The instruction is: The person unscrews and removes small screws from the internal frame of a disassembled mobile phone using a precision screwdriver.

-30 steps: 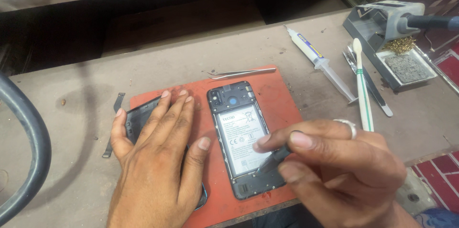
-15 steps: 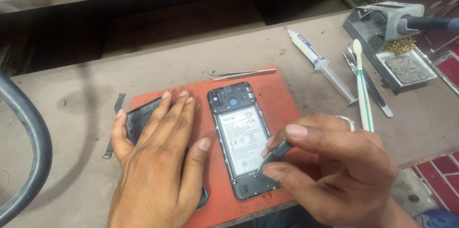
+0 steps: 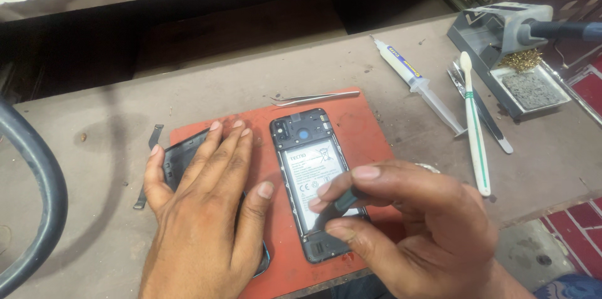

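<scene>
Head: right hand (image 3: pixel 414 224) higher over phone (image 3: pixel 310 180)

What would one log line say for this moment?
left hand: flat on black back cover | right hand: small dark tool on opened black phone | red mat

Mat: flat orange-red rubber work mat (image 3: pixel 370 130) on the brown bench.
Phone: black opened phone (image 3: pixel 308 167) on the mat, white battery label, blue ring near top.
Toothbrush: white plastic toothbrush (image 3: pixel 475 136), green stripe, right of mat.
Tool: dark teal handle (image 3: pixel 343 199) over the phone.
</scene>
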